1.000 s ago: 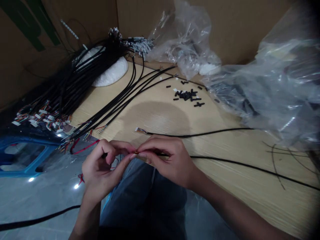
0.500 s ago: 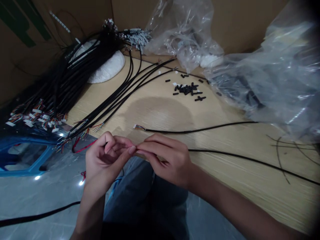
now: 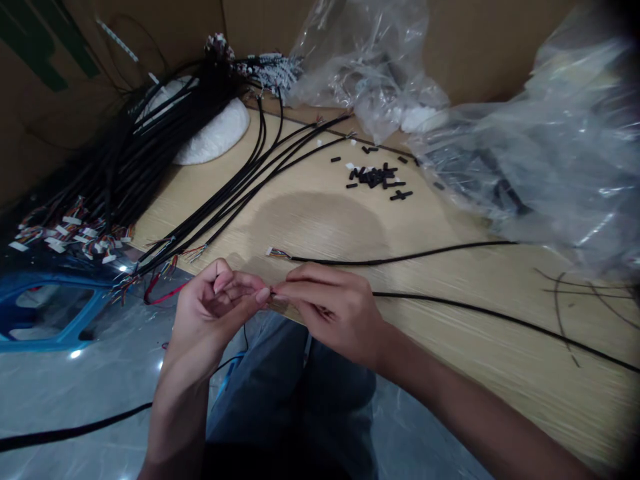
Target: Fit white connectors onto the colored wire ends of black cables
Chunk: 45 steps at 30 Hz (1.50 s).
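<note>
Working fingertip to fingertip, the left hand [image 3: 207, 307] and right hand [image 3: 337, 310] pinch the near end of a black cable [image 3: 460, 303] above the edge of the table [image 3: 500, 280], in the head view. A yellowish glint at the pinch has given way to a small dark bit, suggesting fine handling continues there; the fingers hide the details. Just beyond lies a second cable [image 3: 415, 253], the nearest obstacle. Farther off are short black pieces [image 3: 373, 176], a plastic bag [image 3: 540, 167] and a cable bundle [image 3: 150, 147].
</note>
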Tool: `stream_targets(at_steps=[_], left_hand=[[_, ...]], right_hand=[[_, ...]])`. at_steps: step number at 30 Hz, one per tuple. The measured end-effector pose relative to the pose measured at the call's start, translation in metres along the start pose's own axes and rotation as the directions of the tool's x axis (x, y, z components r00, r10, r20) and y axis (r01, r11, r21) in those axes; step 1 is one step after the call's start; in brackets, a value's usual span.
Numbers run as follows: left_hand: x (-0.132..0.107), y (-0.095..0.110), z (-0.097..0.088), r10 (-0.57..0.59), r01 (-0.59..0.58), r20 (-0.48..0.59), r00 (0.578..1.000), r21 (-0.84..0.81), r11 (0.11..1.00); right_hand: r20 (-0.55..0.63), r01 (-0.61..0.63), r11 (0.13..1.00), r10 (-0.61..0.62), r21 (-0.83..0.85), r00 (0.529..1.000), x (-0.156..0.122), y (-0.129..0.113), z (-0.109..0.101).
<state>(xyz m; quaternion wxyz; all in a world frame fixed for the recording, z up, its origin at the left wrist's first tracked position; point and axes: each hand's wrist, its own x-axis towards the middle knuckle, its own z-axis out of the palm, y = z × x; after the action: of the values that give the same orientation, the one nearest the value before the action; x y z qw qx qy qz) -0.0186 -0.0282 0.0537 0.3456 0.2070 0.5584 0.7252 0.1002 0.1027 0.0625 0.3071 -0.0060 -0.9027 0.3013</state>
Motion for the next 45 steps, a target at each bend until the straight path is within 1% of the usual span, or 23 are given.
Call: stream_targets(at_steps=[2,3,5,7,11,14,22,27,31,33,35,38,41,43,45], left_hand=[[-0.001,-0.001,0.0,0.023,-0.023,-0.005,1.0,0.001,1.0],[-0.001,0.0,0.001,0.035,-0.035,-0.006,0.999,0.003,0.999],[-0.003,0.0,0.003,0.065,-0.065,-0.005,0.998,0.013,0.998],[-0.004,0.0,0.005,0.102,-0.102,-0.004,0.995,0.03,0.994],[-0.006,-0.001,0.009,0.174,-0.174,-0.004,0.985,0.071,0.982],[-0.006,-0.002,0.011,0.204,-0.202,-0.011,0.979,0.092,0.975],[-0.004,-0.002,0.006,0.217,-0.201,-0.062,0.974,0.193,0.96],[-0.006,-0.005,0.003,0.183,-0.176,-0.002,0.983,0.252,0.952],[-0.006,-0.009,0.002,0.184,-0.197,0.07,0.98,0.319,0.927],[-0.006,-0.01,0.003,0.196,-0.217,0.096,0.976,0.301,0.929],[-0.005,-0.011,0.004,0.214,-0.23,0.088,0.973,0.265,0.936],[-0.004,-0.011,0.006,0.225,-0.229,0.042,0.973,0.221,0.948],[-0.002,-0.013,0.008,0.228,-0.218,-0.036,0.973,0.173,0.96],[-0.002,-0.015,0.01,0.214,-0.204,-0.079,0.974,0.115,0.972],[-0.002,-0.018,0.013,0.177,-0.174,-0.1,0.979,0.038,0.984]], right_hand=[[0.029,-0.152,0.977,0.15,0.15,0.988,0.003,0.0,-0.001],[0.045,-0.216,0.956,0.211,0.198,0.976,0.004,0.0,-0.001],[0.053,-0.281,0.931,0.277,0.235,0.96,0.006,0.0,-0.002],[0.048,-0.3,0.918,0.298,0.259,0.953,0.008,0.0,-0.002],[0.008,-0.287,0.91,0.299,0.298,0.954,0.01,-0.001,-0.001],[-0.019,-0.271,0.913,0.29,0.307,0.957,0.01,-0.001,-0.002],[-0.052,-0.291,0.919,0.315,0.268,0.948,0.008,-0.002,-0.006],[-0.089,-0.27,0.924,0.303,0.272,0.949,0.011,-0.006,-0.008],[-0.099,-0.267,0.919,0.306,0.291,0.947,0.013,-0.007,-0.011],[-0.092,-0.279,0.903,0.324,0.325,0.942,0.013,-0.006,-0.013],[-0.075,-0.302,0.884,0.349,0.356,0.934,0.013,-0.006,-0.013],[-0.07,-0.311,0.865,0.366,0.392,0.928,0.013,-0.006,-0.013],[-0.093,-0.297,0.87,0.36,0.394,0.928,0.013,-0.006,-0.012],[-0.109,-0.283,0.88,0.347,0.382,0.931,0.012,-0.006,-0.011],[-0.124,-0.265,0.89,0.331,0.371,0.936,0.012,-0.006,-0.011]])
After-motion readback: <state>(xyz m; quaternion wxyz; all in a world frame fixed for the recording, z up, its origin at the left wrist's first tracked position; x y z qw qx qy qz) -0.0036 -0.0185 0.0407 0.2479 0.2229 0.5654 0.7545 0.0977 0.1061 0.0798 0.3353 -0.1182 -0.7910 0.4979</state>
